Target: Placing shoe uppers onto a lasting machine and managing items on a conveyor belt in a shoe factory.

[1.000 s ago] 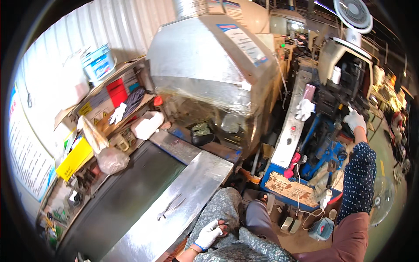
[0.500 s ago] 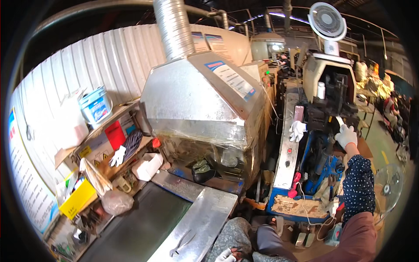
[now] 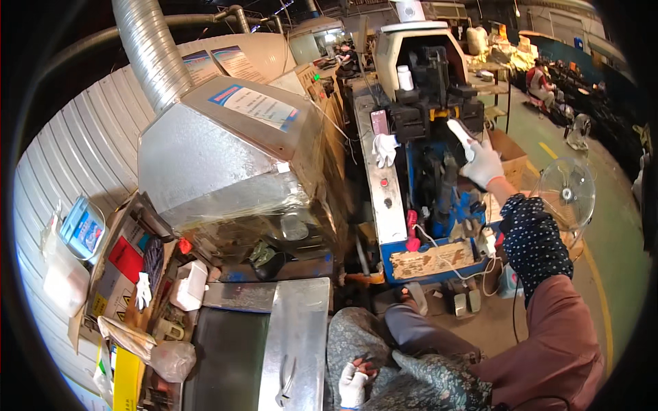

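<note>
Head view: right hand (image 3: 484, 165) gripping white elongated piece (image 3: 460, 134), black machine (image 3: 436, 77) ahead. Left hand (image 3: 353, 385) curled over patterned cloth (image 3: 356, 335); cannot tell if holding something.

Right hand (image 3: 484, 166), white-gloved, extends forward and grips a white elongated piece (image 3: 460, 134), its far end near the black machine (image 3: 433, 75). Left hand (image 3: 352, 385), also gloved with fingertips bare, rests on the lap, fingers curled; contents cannot be determined. Pliers (image 3: 282, 396) lie on a metal plate (image 3: 306, 322) beside a dark belt (image 3: 227, 356). Spare white gloves (image 3: 385, 148) sit on the narrow panel (image 3: 390, 216) left of the machine. A metal hood (image 3: 199, 154) stands at left; a round fan (image 3: 566, 194), at right.
</note>
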Tool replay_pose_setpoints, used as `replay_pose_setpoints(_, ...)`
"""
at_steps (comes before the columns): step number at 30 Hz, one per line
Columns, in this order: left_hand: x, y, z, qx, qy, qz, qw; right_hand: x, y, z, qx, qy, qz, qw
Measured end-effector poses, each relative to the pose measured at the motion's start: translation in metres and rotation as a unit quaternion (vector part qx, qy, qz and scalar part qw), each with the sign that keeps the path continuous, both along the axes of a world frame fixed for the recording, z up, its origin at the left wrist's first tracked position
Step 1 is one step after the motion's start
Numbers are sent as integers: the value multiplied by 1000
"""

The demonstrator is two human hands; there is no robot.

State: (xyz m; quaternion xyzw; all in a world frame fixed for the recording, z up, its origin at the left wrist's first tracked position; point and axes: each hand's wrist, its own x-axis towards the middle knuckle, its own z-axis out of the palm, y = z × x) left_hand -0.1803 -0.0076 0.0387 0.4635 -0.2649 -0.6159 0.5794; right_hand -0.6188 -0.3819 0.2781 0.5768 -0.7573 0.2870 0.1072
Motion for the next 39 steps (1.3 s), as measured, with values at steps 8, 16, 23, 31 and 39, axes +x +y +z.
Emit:
replay_pose_setpoints(8, 10, 4, -1, -5, 55, -12, 998, 28, 20, -14, -105, -75, 131, 983)
replay_pose_setpoints(16, -13, -49, 49, -101, -145, -54, 983, 172, 157, -86, 42, -493, 530, 688)
replay_pose_setpoints(23, 55, -15, 103, -45, 198, 166, 965, 256, 233, -116, 338, -370, 753, 427)
replay_pose_setpoints(31, 55, 34, 84, 21, -390, -237, 889, 256, 247, -166, 691, -471, 433, 335)
replay_pose_setpoints(39, 149, 172, -28, 215, -318, 418, 824, 238, 187, -213, 178, -21, 552, 814)
